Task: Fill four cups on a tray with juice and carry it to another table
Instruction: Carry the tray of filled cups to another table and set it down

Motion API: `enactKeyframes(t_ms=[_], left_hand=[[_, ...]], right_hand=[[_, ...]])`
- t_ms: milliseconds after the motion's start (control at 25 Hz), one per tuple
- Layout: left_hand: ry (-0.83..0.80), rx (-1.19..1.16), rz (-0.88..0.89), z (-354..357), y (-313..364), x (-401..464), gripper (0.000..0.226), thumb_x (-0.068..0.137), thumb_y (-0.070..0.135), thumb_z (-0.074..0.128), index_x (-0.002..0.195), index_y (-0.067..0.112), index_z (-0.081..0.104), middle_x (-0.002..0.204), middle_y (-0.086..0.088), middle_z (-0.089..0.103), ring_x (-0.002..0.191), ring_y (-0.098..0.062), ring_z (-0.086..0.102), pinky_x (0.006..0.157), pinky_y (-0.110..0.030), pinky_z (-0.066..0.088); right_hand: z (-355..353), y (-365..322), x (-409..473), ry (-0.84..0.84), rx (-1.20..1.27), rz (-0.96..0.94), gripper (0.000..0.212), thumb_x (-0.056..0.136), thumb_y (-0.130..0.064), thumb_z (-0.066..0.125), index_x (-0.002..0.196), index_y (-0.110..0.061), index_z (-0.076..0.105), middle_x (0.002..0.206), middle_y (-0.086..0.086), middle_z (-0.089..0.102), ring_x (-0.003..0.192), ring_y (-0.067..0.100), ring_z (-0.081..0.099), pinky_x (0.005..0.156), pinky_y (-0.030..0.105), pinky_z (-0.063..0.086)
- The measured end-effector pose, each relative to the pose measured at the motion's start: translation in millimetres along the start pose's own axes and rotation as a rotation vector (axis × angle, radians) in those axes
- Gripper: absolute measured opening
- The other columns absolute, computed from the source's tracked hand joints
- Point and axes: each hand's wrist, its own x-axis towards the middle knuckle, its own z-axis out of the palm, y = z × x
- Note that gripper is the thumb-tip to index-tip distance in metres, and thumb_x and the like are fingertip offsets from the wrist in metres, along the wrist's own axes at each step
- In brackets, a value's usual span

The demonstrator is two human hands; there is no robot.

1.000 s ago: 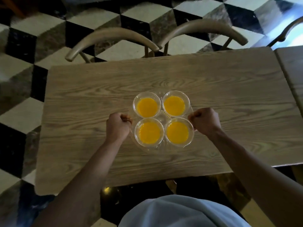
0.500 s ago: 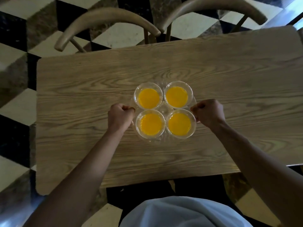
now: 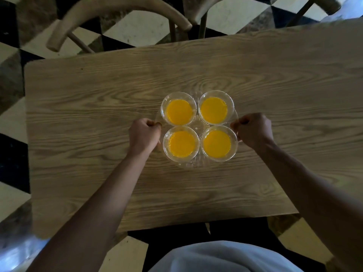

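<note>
Where the clear tray (image 3: 197, 125) sits over the wooden table (image 3: 98, 114), four juice-filled cups (image 3: 179, 111) are carried on it — its opposite rims are pinched by the curled fingers of left hand (image 3: 143, 134) and right hand (image 3: 253, 130).

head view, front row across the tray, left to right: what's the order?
left hand → near-left cup → near-right cup → right hand. Both hands grip the clear tray by its edges.

four clear cups (image 3: 198, 128) of orange juice stand upright, clustered two-by-two on a clear round tray (image 3: 197, 125).
</note>
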Motion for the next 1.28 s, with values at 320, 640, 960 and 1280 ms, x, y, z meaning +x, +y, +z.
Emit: enactKeyframes(t_ms=[320,640,960,1280], left_hand=[[-0.013,-0.002,0.026,10.4,-2.1,11.2,0.007,0.086,0.013,0.07,0.09,0.014,0.075,0.071,-0.004,0.076,0.064,-0.025,0.075,0.068,-0.047,0.065],[-0.003,0.007,0.029,13.9,-2.7,19.1,0.01,0.087,0.012,0.071,0.096,0.011,0.075,0.075,-0.005,0.076,0.063,-0.024,0.073,0.067,-0.044,0.065],[0.003,0.015,0.039,17.9,-8.0,20.7,0.01,0.087,0.012,0.071,0.097,0.011,0.075,0.076,-0.003,0.075,0.058,-0.018,0.069,0.061,-0.036,0.061],[-0.012,0.006,0.041,24.7,-13.0,25.0,0.007,0.088,0.013,0.072,0.094,0.012,0.074,0.075,-0.003,0.075,0.052,-0.012,0.064,0.052,-0.027,0.052]], right_hand=[[4.0,6.5,11.3,0.016,0.024,0.028,0.014,0.088,-0.008,0.072,0.081,-0.017,0.081,0.066,-0.006,0.073,0.051,0.002,0.07,0.046,0.012,0.054],[5.9,7.1,15.5,0.022,0.035,0.021,0.009,0.089,-0.017,0.076,0.082,-0.017,0.08,0.069,0.001,0.076,0.054,0.01,0.073,0.057,0.026,0.061],[6.7,9.7,17.0,0.021,0.02,0.023,0.009,0.088,-0.014,0.075,0.084,-0.016,0.082,0.074,0.0,0.078,0.054,0.009,0.073,0.052,0.018,0.058],[8.8,10.8,17.1,0.033,0.038,0.047,0.011,0.087,-0.014,0.073,0.079,-0.013,0.081,0.071,0.004,0.077,0.061,0.018,0.076,0.069,0.039,0.066]])
